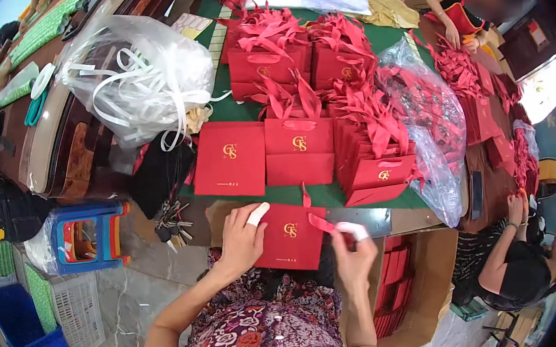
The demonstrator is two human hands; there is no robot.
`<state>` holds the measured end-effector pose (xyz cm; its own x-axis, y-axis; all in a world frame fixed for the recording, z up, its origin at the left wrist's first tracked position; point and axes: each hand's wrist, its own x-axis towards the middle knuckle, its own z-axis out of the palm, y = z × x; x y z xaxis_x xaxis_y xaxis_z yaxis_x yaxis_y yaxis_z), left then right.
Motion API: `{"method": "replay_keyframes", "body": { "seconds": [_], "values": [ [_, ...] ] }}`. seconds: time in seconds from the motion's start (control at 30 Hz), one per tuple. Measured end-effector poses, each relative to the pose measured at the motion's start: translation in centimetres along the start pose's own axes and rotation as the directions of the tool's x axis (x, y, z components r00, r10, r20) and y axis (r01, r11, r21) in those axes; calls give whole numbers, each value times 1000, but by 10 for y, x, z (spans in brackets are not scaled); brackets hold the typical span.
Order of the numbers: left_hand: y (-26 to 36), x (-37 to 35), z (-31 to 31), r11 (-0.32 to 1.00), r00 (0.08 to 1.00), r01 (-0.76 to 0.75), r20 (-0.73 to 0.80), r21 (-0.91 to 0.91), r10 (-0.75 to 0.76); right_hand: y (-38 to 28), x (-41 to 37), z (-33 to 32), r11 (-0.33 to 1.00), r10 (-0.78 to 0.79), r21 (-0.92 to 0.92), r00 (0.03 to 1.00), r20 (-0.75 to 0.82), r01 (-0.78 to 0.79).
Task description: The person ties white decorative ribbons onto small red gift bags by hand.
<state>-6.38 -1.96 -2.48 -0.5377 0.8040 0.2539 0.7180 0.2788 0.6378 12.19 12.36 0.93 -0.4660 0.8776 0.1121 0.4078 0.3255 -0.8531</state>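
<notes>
A red gift bag (290,245) with a gold "GS" monogram lies flat in front of me, over my lap at the table's edge. My left hand (243,237) is closed on its left side, a white wrap round one finger. At the bag's right edge, my right hand (356,255) pinches a red ribbon (322,222); it too has a white finger wrap. Another ribbon end sticks up from the bag's top edge. Just beyond lie a flat red bag (229,159) and a red bag with a ribbon handle (300,161).
Stacks of ribboned red bags (376,173) stand on the green table. A clear plastic sack (147,85) holds white ribbon at left; another (423,104) holds red ribbon. An open cardboard box (425,287) of red bags stands low right. Co-workers' hands (451,35) are at right.
</notes>
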Motion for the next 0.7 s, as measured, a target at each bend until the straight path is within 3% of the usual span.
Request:
{"method": "replay_keyframes", "body": {
  "seconds": [0.03, 0.1, 0.17, 0.23, 0.33, 0.7],
  "values": [
    [0, 2, -1, 1000, 1000, -9, 5, 3, 9, -6, -3, 12, 998, 45, 30, 997, 59, -47],
    [0, 6, -1, 999, 999, -15, 32, 48, 13, -6, -3, 39, 990, -143, -2, 985, 96, 144],
    [-1, 11, 1, 995, 998, -23, 61, 93, 18, -10, -5, 59, 994, -97, -28, 981, 168, 103],
    [-5, 14, 4, 979, 987, -120, 125, 165, 100, -3, -4, 76, 972, -192, -101, 964, 182, 213],
    [-9, 15, 8, 976, 978, -123, 190, 182, 88, 0, -3, 84, 977, -161, -114, 975, 151, 179],
    [-5, 30, -5, 999, 957, -49, 285, -9, 50, -2, -7, 76, 977, -180, -83, 966, 185, 198]
  ]
}}
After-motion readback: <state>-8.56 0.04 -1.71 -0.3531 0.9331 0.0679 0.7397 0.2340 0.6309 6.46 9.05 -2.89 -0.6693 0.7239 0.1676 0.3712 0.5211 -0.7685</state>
